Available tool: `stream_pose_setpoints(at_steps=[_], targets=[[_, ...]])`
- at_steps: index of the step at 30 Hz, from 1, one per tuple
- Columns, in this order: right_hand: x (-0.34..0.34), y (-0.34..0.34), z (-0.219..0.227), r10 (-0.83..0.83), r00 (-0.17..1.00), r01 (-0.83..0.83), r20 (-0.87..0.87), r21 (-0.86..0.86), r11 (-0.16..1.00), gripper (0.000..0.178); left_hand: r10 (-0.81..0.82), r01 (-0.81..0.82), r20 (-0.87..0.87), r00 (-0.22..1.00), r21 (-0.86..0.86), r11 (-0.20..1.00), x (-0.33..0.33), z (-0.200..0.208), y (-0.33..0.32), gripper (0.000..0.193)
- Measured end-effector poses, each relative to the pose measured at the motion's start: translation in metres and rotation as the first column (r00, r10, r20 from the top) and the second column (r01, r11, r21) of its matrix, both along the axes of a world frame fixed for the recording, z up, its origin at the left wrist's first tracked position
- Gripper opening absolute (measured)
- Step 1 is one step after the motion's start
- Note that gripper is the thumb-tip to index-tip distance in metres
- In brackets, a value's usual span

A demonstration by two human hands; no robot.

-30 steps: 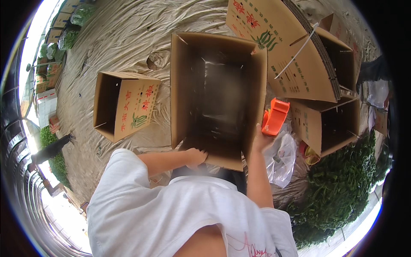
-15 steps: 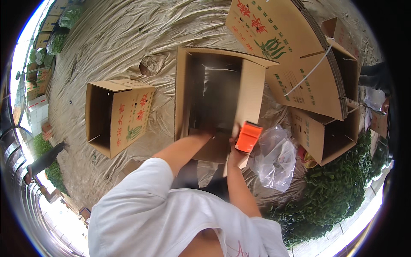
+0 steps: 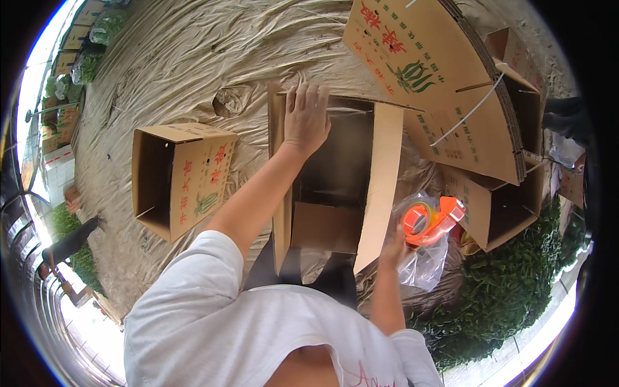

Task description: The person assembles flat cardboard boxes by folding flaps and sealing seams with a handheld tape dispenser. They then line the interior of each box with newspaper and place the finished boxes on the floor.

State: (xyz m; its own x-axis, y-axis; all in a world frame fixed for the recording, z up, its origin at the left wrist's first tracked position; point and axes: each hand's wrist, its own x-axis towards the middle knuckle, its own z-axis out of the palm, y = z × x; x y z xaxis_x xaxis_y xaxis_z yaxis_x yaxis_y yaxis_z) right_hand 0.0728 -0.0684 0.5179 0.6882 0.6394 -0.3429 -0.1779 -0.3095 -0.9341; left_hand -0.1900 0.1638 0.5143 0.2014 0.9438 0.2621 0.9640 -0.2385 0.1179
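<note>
Now we're over the open carton (image 3: 379, 187), standing between us and the sheeted ground (image 3: 174, 84) beyond – our left hand (image 3: 308, 117) lies across its far edge, fingers extended side by side, though whether they pinch the board we cannot tell. Out to the right we've got our right hand (image 3: 394, 248) curled round the orange tape dispenser (image 3: 422, 226), clear of the carton's right flap and above a clear plastic bag (image 3: 425, 271) – with another carton (image 3: 200, 174) well apart on our left.
</note>
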Motion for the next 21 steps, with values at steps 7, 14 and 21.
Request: stream_pose_setpoints(at_steps=[7,14,21], targets=[[-0.062,0.003,0.052,0.456,0.670,-0.434,-0.586,0.190,0.881,0.064,0.082,-0.102,-0.100,0.992,-0.207,0.973,0.005,0.011,0.047,0.085],[-0.039,0.024,0.018,0.422,0.844,-0.405,-0.331,0.122,0.906,0.048,0.053,-0.092,-0.136,0.989,-0.301,0.949,-0.008,0.010,0.048,0.094],[0.057,0.026,0.046,0.457,0.878,-0.458,0.143,-0.028,0.889,0.052,0.043,-0.054,-0.045,0.998,-0.260,0.964,0.014,0.014,-0.013,0.088]])
